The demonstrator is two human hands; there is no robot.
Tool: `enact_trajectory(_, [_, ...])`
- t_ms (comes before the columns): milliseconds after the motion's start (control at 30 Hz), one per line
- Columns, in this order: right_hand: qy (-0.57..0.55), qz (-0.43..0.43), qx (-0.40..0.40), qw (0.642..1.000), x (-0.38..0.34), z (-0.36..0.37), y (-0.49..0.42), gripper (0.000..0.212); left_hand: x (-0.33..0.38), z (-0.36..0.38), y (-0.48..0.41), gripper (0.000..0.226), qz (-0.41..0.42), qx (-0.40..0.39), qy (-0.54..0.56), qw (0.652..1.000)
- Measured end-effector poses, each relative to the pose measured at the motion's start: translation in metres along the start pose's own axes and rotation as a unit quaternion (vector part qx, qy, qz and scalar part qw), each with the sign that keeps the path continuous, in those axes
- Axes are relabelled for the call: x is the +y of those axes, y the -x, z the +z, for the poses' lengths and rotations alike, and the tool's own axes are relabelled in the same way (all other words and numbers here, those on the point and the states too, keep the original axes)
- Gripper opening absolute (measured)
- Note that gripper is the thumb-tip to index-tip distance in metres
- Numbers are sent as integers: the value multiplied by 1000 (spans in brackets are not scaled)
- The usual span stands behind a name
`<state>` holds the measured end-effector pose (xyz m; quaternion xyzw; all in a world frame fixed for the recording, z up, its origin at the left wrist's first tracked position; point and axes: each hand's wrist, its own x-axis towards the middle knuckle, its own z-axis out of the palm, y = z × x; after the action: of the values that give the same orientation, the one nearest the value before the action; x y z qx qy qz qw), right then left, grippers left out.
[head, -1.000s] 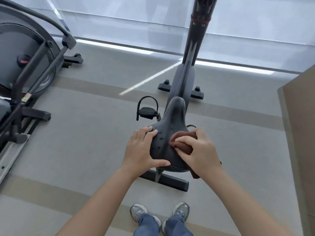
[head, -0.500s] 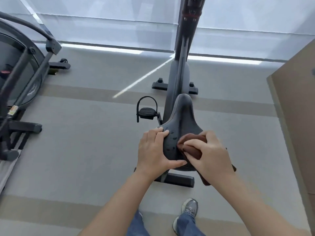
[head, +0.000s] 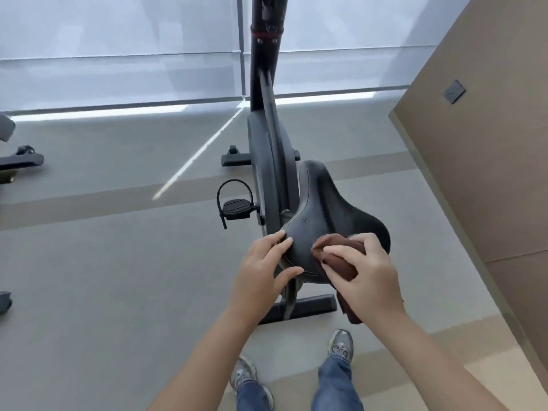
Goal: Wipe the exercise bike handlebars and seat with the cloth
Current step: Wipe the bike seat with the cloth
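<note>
The black bike seat (head: 329, 212) stands in the middle of the head view, its narrow nose pointing away from me. My left hand (head: 262, 268) grips the seat's rear left edge, thumb under the rim. My right hand (head: 366, 274) presses a bunched brown cloth (head: 335, 256) onto the rear of the seat, and a tail of the cloth hangs below my wrist. The bike's dark post (head: 265, 54) rises out of the top of the frame. The handlebars are out of view.
A strapped pedal (head: 237, 207) sticks out to the bike's left. The rear floor bar (head: 308, 308) lies just ahead of my shoes (head: 341, 347). A brown wall (head: 489, 161) stands close on the right. Parts of another machine (head: 20, 160) sit at the far left.
The view has swung left and closer, so the seat now sits further right and the other machine has slid nearly out of frame. My right hand has rubbed the cloth toward the seat's rear.
</note>
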<state>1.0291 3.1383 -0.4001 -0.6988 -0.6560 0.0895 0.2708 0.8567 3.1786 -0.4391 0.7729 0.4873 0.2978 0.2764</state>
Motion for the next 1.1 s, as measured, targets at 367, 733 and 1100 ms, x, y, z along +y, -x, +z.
enact_trajectory(367, [68,-18,-33,997,-36,26,-36,14,-18,-20,6,21,28,5,-7,1000])
enact_trajectory(733, [203,-98,-117,967,-65,50,-47,17,-42,-41,20,28,-14,4,-40,999])
enact_trajectory(1100, [126,36,-59,990,-28,35,-93,18,-25,-49,3,48,25,-35,-89,995])
